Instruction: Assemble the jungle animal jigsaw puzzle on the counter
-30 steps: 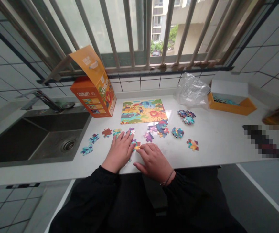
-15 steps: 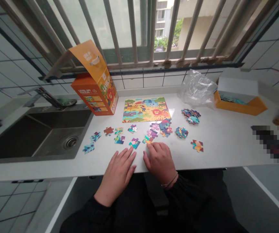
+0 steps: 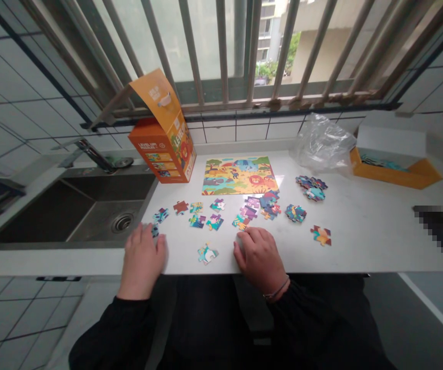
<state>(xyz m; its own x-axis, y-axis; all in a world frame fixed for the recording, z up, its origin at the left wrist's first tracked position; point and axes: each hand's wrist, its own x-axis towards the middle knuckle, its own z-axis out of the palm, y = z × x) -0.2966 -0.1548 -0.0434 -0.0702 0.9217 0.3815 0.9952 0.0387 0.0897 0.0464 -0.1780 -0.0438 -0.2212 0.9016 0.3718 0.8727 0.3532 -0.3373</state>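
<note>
While the left hand (image 3: 142, 254) lies palm down by the sink (image 3: 71, 226), its fingertips partly cover a blue puzzle piece (image 3: 155, 230); fingers close together, thumb a bit apart, can't tell if the piece is pinched or only covered. Right hand (image 3: 262, 254) loosely curled, knuckles up, just short of the purple pieces (image 3: 249, 211); nothing seen in it, underside hidden, so can't tell the grip there either.

White-and-teal piece (image 3: 208, 254) sits alone between the hands, near the counter's (image 3: 360, 231) front edge. More loose pieces (image 3: 197, 221) beyond, then the picture card (image 3: 240, 177), flat. Puzzle box (image 3: 163, 154) upright at left, flap up. Orange piece (image 3: 322, 235) and round piles (image 3: 295, 213) off to the right.

Risks, my judgement: blue piece could drop into the sink if the left hand pushes it sideways, being near that rim. White-and-teal piece could go over the front edge if a sleeve (image 3: 115, 329) drags across. Purple pieces overlap or sit tight, so a careless right-hand nudge could scatter them. Piles could topple if brushed.
</note>
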